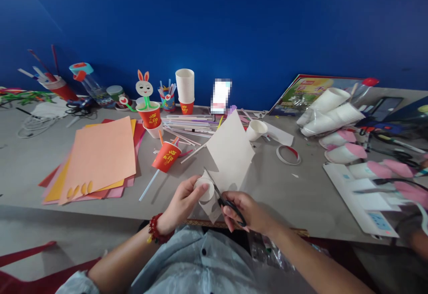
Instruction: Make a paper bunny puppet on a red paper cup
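Wall (214,26): deep blue, rising behind the grey bench (294,213) I work at.
Left hand (187,195): thumb and fingers pinched on one white paper piece (207,192), over the bench's near edge.
Right hand (242,209): fingers curled round one pair of black-handled scissors (221,201), blades along the paper piece's right side; I cannot tell how far they part.
White sheet (230,147): one, just beyond my hands, between them and the white cup (257,130).
Straws (190,121): a heap farther back, too many for me to count.
Red printed cups: three, one bearing a rabbit figure (144,89), one tilted cup (167,156) near my left hand, one below the tall white cups (185,86).
Coloured sheets (100,151): one stack at left, four yellow ovals (87,188) on it.
Right side: one tape roll (288,155), lying flat.
Writing: gold characters on the tilted cup; I can read 印.
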The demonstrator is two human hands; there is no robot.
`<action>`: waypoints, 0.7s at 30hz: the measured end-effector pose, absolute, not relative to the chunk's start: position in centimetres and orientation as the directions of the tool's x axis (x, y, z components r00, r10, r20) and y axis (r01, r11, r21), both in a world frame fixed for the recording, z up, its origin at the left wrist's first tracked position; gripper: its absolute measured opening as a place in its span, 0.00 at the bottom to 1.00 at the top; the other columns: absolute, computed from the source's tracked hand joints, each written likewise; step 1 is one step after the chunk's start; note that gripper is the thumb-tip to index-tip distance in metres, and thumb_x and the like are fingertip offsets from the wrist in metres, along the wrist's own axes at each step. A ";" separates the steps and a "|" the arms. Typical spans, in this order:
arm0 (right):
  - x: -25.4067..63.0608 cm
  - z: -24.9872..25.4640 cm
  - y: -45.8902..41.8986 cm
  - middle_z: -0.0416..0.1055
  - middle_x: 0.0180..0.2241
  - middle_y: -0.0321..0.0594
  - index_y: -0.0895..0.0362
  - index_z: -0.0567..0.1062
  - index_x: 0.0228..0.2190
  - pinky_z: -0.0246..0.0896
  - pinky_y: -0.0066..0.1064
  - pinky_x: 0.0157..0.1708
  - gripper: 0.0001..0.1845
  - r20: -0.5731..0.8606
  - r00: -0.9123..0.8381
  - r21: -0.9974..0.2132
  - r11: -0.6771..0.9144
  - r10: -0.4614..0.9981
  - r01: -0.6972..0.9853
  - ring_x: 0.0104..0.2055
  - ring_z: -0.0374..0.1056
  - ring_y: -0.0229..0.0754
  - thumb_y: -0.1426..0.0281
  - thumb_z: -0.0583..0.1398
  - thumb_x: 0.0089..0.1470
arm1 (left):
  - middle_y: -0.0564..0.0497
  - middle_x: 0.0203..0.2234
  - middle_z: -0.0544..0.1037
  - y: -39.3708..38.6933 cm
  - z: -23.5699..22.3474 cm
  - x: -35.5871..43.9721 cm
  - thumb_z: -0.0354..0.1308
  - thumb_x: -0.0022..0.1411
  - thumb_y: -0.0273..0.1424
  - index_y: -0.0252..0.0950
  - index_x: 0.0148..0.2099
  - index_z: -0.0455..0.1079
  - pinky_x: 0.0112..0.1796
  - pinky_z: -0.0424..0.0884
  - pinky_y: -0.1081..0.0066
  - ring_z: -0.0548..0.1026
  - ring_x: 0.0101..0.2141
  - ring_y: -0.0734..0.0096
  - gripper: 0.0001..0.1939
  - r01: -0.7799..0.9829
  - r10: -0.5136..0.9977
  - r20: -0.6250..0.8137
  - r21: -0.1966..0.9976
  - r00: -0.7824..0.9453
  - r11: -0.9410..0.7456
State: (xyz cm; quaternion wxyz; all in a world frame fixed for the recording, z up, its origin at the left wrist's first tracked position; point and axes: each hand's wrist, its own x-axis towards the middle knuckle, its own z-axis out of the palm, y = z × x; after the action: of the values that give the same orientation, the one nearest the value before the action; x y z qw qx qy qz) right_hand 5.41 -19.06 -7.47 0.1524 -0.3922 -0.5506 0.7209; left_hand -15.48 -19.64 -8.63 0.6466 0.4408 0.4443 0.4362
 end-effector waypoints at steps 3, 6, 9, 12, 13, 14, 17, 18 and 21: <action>5.4 -7.5 -18.7 0.69 0.16 0.30 0.56 0.64 0.29 0.38 0.20 0.10 0.30 -0.385 -0.659 -0.919 -0.333 0.646 0.210 0.11 0.48 0.27 0.40 0.59 0.51 | 0.53 0.26 0.72 -19.4 -8.4 -15.7 0.59 0.63 0.45 0.33 0.38 0.71 0.30 0.63 0.76 0.65 0.26 0.75 0.18 -0.181 0.951 -0.187 0.955 0.248 0.235; 5.4 -7.5 -18.4 0.68 0.16 0.30 0.57 0.64 0.29 0.40 0.20 0.11 0.30 -0.356 -0.672 -0.931 -0.312 0.649 0.192 0.12 0.50 0.27 0.41 0.59 0.51 | 0.53 0.26 0.72 -19.1 -7.9 -15.7 0.59 0.62 0.45 0.33 0.37 0.71 0.29 0.63 0.76 0.65 0.26 0.75 0.18 -0.190 0.949 -0.173 0.955 0.262 0.227; 5.4 -7.5 -18.3 0.68 0.16 0.31 0.57 0.65 0.30 0.41 0.20 0.11 0.29 -0.323 -0.689 -0.943 -0.280 0.649 0.178 0.12 0.51 0.27 0.42 0.58 0.53 | 0.53 0.26 0.72 -18.8 -7.4 -15.8 0.60 0.62 0.45 0.33 0.37 0.71 0.29 0.63 0.76 0.65 0.26 0.75 0.18 -0.181 0.954 -0.154 0.962 0.258 0.205; 5.4 -7.5 -18.2 0.68 0.17 0.31 0.57 0.65 0.30 0.41 0.20 0.11 0.29 -0.301 -0.693 -0.951 -0.258 0.655 0.170 0.12 0.51 0.27 0.42 0.57 0.54 | 0.53 0.26 0.72 -18.6 -7.1 -15.9 0.60 0.62 0.44 0.32 0.37 0.71 0.29 0.63 0.77 0.65 0.27 0.75 0.17 -0.173 0.956 -0.136 0.968 0.259 0.185; 5.4 -7.4 -18.2 0.68 0.16 0.31 0.57 0.65 0.30 0.41 0.20 0.11 0.29 -0.296 -0.691 -0.953 -0.252 0.659 0.168 0.12 0.51 0.27 0.41 0.57 0.54 | 0.53 0.26 0.72 -18.5 -7.0 -15.9 0.60 0.62 0.44 0.32 0.36 0.71 0.29 0.63 0.77 0.65 0.26 0.76 0.17 -0.173 0.956 -0.133 0.968 0.262 0.183; 5.4 -7.4 -18.2 0.68 0.16 0.31 0.57 0.65 0.30 0.41 0.20 0.11 0.30 -0.293 -0.688 -0.954 -0.248 0.664 0.168 0.12 0.51 0.27 0.41 0.57 0.54 | 0.53 0.26 0.72 -18.5 -7.0 -15.9 0.60 0.63 0.43 0.32 0.36 0.71 0.29 0.63 0.77 0.65 0.26 0.76 0.17 -0.174 0.955 -0.133 0.968 0.264 0.183; 5.4 -7.3 -18.3 0.67 0.16 0.31 0.57 0.65 0.29 0.41 0.21 0.12 0.30 -0.296 -0.679 -0.954 -0.249 0.672 0.169 0.13 0.51 0.28 0.40 0.58 0.52 | 0.53 0.25 0.72 -18.6 -7.2 -15.9 0.60 0.63 0.43 0.32 0.35 0.71 0.28 0.62 0.78 0.64 0.26 0.76 0.17 -0.175 0.956 -0.133 0.968 0.261 0.182; 5.3 -7.4 -18.3 0.67 0.16 0.31 0.57 0.65 0.28 0.41 0.21 0.12 0.31 -0.297 -0.674 -0.953 -0.251 0.676 0.168 0.13 0.51 0.28 0.40 0.58 0.52 | 0.53 0.25 0.72 -18.6 -7.4 -15.9 0.59 0.63 0.43 0.32 0.35 0.71 0.29 0.62 0.78 0.64 0.26 0.76 0.17 -0.172 0.957 -0.136 0.968 0.255 0.183; 5.3 -7.7 -18.4 0.66 0.15 0.31 0.57 0.64 0.26 0.44 0.22 0.15 0.32 -0.288 -0.655 -0.956 -0.244 0.698 0.160 0.15 0.54 0.29 0.39 0.59 0.50 | 0.53 0.26 0.72 -18.7 -8.3 -15.8 0.59 0.64 0.43 0.33 0.36 0.72 0.30 0.62 0.78 0.64 0.28 0.76 0.16 -0.161 0.967 -0.151 0.969 0.204 0.185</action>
State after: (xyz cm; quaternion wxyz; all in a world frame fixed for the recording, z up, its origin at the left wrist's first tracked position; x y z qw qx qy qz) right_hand 5.30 -18.44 -7.72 0.1927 -0.3678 -0.5837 0.6978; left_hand -15.83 -18.72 -8.31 0.6291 0.4542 0.4436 0.4484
